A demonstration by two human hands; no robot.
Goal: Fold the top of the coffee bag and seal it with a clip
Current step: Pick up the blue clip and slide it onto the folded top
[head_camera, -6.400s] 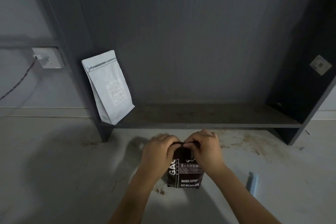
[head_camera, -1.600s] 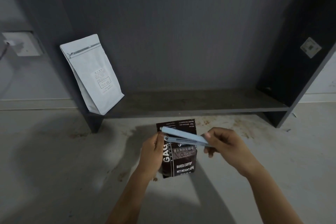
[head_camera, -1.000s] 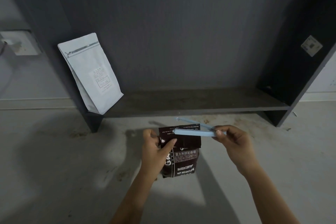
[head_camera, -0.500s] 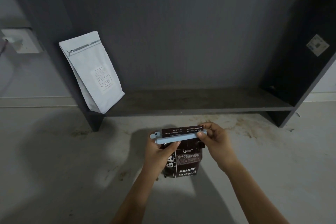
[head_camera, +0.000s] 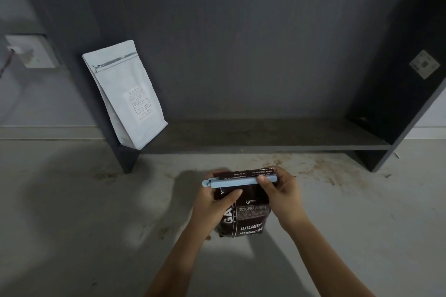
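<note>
A dark brown coffee bag [head_camera: 251, 214] with white lettering stands on the pale floor. Its top is folded over, and a long light-blue clip [head_camera: 231, 181] lies across the fold, from the bag's left edge to its right. My left hand [head_camera: 214, 205] grips the bag's upper left side, thumb on the front just under the clip. My right hand [head_camera: 281, 190] pinches the clip's right end, thumb on top. The clip's two arms look pressed together over the fold.
A dark grey low shelf unit [head_camera: 265, 137] stands just beyond the bag, with a white pouch [head_camera: 125, 94] leaning at its left end. A wall socket [head_camera: 31, 52] is at the far left. Brown stains [head_camera: 301, 166] mark the floor by the shelf.
The clip, open in my right hand a second ago, has come down across the folded top and closed. My right hand now presses its right end; my left hand keeps hold of the bag.
</note>
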